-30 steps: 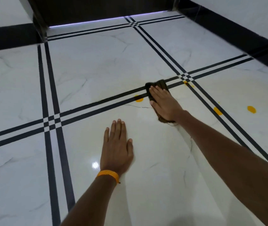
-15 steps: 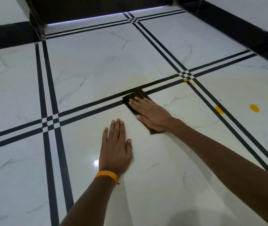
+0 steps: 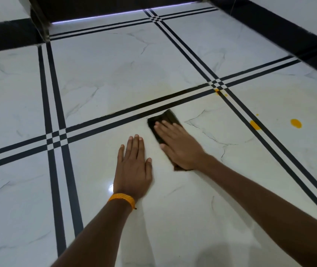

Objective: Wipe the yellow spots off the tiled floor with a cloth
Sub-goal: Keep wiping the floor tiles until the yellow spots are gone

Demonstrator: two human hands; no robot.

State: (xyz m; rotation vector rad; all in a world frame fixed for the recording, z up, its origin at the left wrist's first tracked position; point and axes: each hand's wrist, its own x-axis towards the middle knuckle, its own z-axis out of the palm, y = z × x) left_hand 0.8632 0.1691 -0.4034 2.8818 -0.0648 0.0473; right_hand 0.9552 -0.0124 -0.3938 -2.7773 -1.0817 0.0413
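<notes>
On the left, black stripes (image 3: pixel 56 138) are crossing on the glossy white tiled floor (image 3: pixel 115 74). The left hand (image 3: pixel 133 166) is lying flat on a tile, palm down, its fingers straight and close together, holding nothing. An orange wristband (image 3: pixel 122 198) is sitting on its wrist. Just to its right, the right hand (image 3: pixel 180 147) is pressing a dark cloth (image 3: pixel 163 120) onto the floor, straight fingers laid flat on top. The cloth's far corner is sticking out past the fingertips, just short of the double black stripe. Farther right, well apart from the cloth, a small yellow smear (image 3: pixel 217 90) is lying by a stripe crossing, a yellow spot (image 3: pixel 255 125) is sitting on a black stripe, and a rounder yellow spot (image 3: pixel 296 123) is sitting on the white tile beside it.
</notes>
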